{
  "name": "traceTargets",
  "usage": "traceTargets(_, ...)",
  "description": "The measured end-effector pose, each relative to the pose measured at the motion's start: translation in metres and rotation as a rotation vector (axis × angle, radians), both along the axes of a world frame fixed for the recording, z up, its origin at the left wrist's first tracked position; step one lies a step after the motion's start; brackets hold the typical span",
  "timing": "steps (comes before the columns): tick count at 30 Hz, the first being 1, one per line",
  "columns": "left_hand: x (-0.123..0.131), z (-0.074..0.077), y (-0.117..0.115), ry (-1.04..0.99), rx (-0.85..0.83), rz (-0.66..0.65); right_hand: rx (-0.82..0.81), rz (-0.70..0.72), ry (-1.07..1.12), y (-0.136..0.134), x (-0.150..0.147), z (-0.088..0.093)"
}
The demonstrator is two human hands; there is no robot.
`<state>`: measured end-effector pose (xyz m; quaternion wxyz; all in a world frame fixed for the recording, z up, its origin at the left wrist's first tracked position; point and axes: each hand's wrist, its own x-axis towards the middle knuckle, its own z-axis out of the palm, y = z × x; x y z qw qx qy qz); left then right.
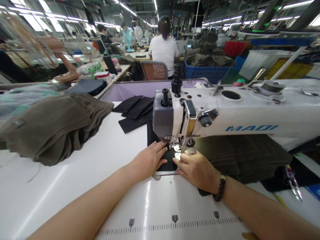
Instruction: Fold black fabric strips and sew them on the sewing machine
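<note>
A white sewing machine (225,113) stands on the white table (100,173). Under its needle lies a small black fabric piece (169,161). My left hand (149,159) lies flat on the left edge of this piece, fingers stretched toward the needle. My right hand (197,169) presses on the piece from the right, fingers curled and close to the presser foot (178,148). A dark bead bracelet (220,188) is on my right wrist.
A stack of olive-brown garments (55,126) lies at the left. Loose black pieces (136,111) lie behind the needle. More olive fabric (245,156) sits under the machine arm. Scissors (293,183) rest at the right. A person in white (163,50) sits farther back.
</note>
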<state>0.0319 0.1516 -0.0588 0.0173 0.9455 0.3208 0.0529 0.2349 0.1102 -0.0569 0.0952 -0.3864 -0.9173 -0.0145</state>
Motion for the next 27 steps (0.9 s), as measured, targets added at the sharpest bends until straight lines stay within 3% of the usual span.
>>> traceTargets(27, -0.0032, -0.0028, 0.0062, -0.051, -0.009, -0.012, -0.027, -0.039, -0.015, 0.0009, -0.0042, 0.0021)
